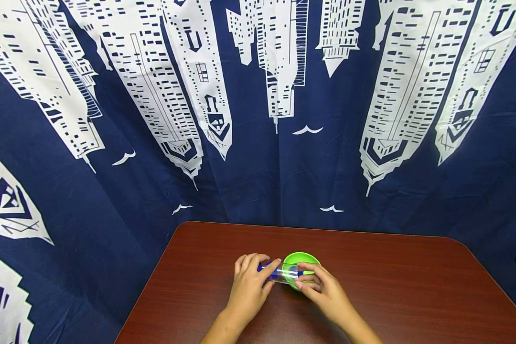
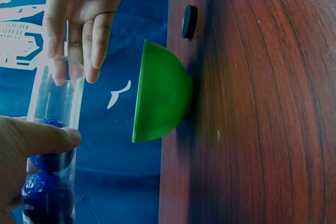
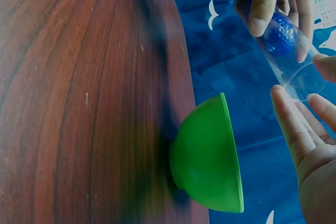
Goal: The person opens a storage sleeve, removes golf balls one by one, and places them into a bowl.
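My left hand grips a clear tube with blue golf balls inside, thumb along its side. In the right wrist view one dimpled blue ball shows through the wall near the gripping fingers. My right hand is at the tube's other end, its fingers extended around the mouth; whether they touch the rim is hard to tell. No ball shows in the right palm in the wrist views. A green bowl stands upright on the table, under the tube's right part in the head view.
A small black round lid is on the brown wood table, beyond the bowl in the left wrist view. Behind the table hangs a dark blue cloth printed with white buildings and birds.
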A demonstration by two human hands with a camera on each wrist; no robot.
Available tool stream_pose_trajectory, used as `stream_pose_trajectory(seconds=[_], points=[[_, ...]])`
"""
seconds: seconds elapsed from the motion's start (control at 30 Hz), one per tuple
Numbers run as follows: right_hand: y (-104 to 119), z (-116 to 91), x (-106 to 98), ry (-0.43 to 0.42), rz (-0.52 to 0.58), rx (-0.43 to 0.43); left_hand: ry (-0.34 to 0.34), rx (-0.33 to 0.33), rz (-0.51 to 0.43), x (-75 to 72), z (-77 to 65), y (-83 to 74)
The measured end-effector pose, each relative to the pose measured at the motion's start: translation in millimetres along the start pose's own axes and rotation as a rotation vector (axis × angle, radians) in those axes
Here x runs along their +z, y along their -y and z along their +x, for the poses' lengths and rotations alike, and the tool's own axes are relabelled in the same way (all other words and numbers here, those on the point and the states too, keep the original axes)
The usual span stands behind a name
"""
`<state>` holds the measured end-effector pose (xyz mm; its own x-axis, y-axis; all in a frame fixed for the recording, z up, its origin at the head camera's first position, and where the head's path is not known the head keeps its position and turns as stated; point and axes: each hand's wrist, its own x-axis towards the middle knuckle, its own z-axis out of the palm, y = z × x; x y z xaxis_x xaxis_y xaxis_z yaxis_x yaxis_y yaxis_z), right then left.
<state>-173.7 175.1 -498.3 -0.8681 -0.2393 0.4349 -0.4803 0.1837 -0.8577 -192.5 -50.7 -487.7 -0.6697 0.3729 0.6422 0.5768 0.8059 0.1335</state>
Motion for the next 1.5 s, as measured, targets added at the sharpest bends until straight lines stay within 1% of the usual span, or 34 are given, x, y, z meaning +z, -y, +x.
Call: stream_pose_trajectory(seconds=[0.33, 0.47, 0.67, 0.83, 0.97, 1.23, 1.5], points=[[-6.0, -2.9, 2.6, -0.016, 0.019, -0.005, -0.015, 0.012, -0.029, -1.3, 0.8, 0.0], [-6.7, -3.7, 3.5, -0.018, 0.032, 0.007, -0.008, 0.005, -0.039, -1.9, 0.4, -0.3], [-5.6, -4.1, 3.7, -0.025, 0.037, 0.039, -0.017, 0.009, -0.043, -1.7, 0.9, -0.2], [-4.1, -4.0, 3.0, -0.017, 0.051, 0.039, -0.021, 0.018, -0.038, -1.6, 1.1, 0.1], [-4.4, -3.9, 2.7, -0.017, 0.036, 0.036, -0.033, 0.028, -0.037, -1.3, 1.1, 0.6], [-4.0, -3.8, 3.4, -0.025, 0.027, 0.058, -0.057, 0.034, -0.046, -0.2, 0.9, 1.2], [-4.2, -4.4, 3.7, -0.029, 0.032, 0.065, -0.054, 0.024, -0.066, 0.4, 0.1, 1.1]])
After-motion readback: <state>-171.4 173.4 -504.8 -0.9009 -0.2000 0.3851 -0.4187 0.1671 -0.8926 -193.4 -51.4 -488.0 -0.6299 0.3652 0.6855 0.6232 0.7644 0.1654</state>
